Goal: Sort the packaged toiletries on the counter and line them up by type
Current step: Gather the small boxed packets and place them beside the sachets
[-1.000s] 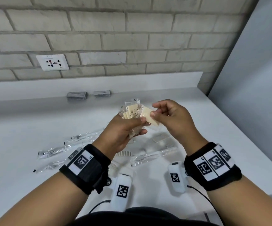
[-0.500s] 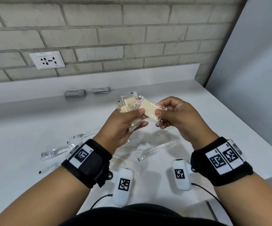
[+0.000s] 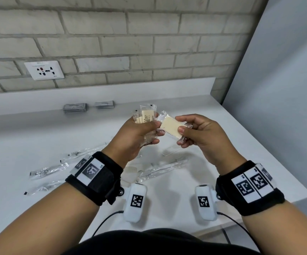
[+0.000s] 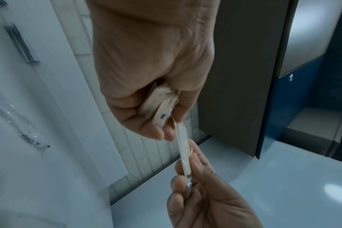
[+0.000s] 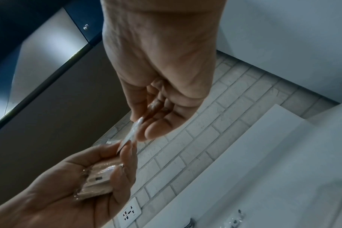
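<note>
My left hand (image 3: 139, 133) grips a small stack of clear-wrapped cream soap bars (image 3: 146, 116) above the white counter (image 3: 20, 144); the stack (image 4: 160, 104) shows edge-on in the left wrist view and the stack (image 5: 97, 183) lies across the palm in the right wrist view. My right hand (image 3: 191, 131) pinches one more wrapped soap bar (image 3: 171, 127) between thumb and fingers, its left end touching the stack. That bar (image 4: 182, 148) is seen edge-on. Clear-packed toothbrush kits (image 3: 48, 171) and a wrapped comb (image 3: 130, 171) lie on the counter below my hands.
Two stacks of grey sachets (image 3: 75, 108) sit at the back by the upstand. A wall socket (image 3: 44, 69) is on the brick wall. A grey partition (image 3: 286, 89) bounds the counter on the right. Another clear flat packet (image 3: 171, 150) lies under my right hand.
My right hand has drawn its soap bar a little to the right, so it now meets the left hand's stack only at one end. Both hands stay raised above the counter.
</note>
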Demonstrator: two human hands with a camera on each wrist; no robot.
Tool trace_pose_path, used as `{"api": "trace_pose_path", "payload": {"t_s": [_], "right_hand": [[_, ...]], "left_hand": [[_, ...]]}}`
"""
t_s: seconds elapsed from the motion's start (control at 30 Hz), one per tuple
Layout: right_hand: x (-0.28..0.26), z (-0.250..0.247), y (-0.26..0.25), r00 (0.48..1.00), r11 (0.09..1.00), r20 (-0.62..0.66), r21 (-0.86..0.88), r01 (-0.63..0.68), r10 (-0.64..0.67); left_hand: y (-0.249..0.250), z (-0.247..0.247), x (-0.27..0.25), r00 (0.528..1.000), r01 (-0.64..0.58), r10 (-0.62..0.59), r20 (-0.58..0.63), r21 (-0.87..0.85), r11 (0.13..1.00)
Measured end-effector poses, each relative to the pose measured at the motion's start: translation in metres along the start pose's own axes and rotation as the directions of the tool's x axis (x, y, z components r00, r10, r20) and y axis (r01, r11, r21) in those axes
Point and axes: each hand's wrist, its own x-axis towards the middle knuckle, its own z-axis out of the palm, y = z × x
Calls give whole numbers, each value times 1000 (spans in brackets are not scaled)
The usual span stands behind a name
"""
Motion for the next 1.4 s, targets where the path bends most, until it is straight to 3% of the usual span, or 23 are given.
{"api": "trace_pose_path", "payload": {"t_s": [0.33,0.43,0.5,0.57,0.63,0.67,0.73,0.77,0.8,0.83,0.87,0.9,0.93,0.97,1.03,1.17,1.3,1.4], "right_hand": [[-1,-63,5,999,998,42,-49,-26,28],[5,-88,22,993,987,-75,-122,-99,91],[8,-109,42,964,951,-181,-208,-230,194],[8,-128,64,914,850,-247,-349,-394,322],[4,-140,78,866,671,-260,-551,-496,427],[2,-144,80,850,519,-233,-706,-482,472],[0,-146,75,850,164,-184,-940,-300,494],[1,-148,66,878,106,-171,-964,-242,447],[3,-145,54,910,146,-154,-963,-225,386],[7,-145,42,940,281,-120,-935,-215,320],[10,-142,29,964,494,-70,-848,-192,256],[13,-136,16,976,708,-17,-686,-170,217],[14,-129,5,978,850,30,-501,-162,204],[15,-123,-3,980,920,57,-358,-159,192],[18,-115,-9,988,963,54,-236,-129,145],[22,-112,-7,994,976,26,-196,-98,105],[19,-112,-9,984,983,142,-163,-88,112],[19,-111,-11,990,971,141,-234,58,-25]], "left_hand": [[-18,55,15,998,57,-56,-23,38,998],[-25,65,21,990,133,-135,-39,-51,990],[-30,70,25,979,188,-197,-45,-165,968],[-37,71,27,971,219,-235,-36,-241,945],[-42,76,28,971,221,-235,-31,-238,946],[-45,79,28,974,213,-226,-36,-217,953],[-49,84,29,980,181,-192,-55,-168,969],[-51,89,30,984,159,-169,-60,-145,977],[-51,91,29,986,145,-154,-57,-128,981],[-53,95,30,988,136,-143,-52,-114,984],[-55,98,30,990,132,-137,-45,-97,986],[-55,102,30,990,127,-131,-43,-75,989],[-55,106,29,991,122,-124,-46,-48,991],[-55,109,29,992,121,-122,-40,-23,992],[-52,116,28,995,100,-100,-25,-17,995],[-47,119,22,999,16,-17,-46,-13,1000],[-48,120,18,996,-30,29,-83,-11,999],[-46,121,19,994,-27,26,-102,-2,1000]]}}
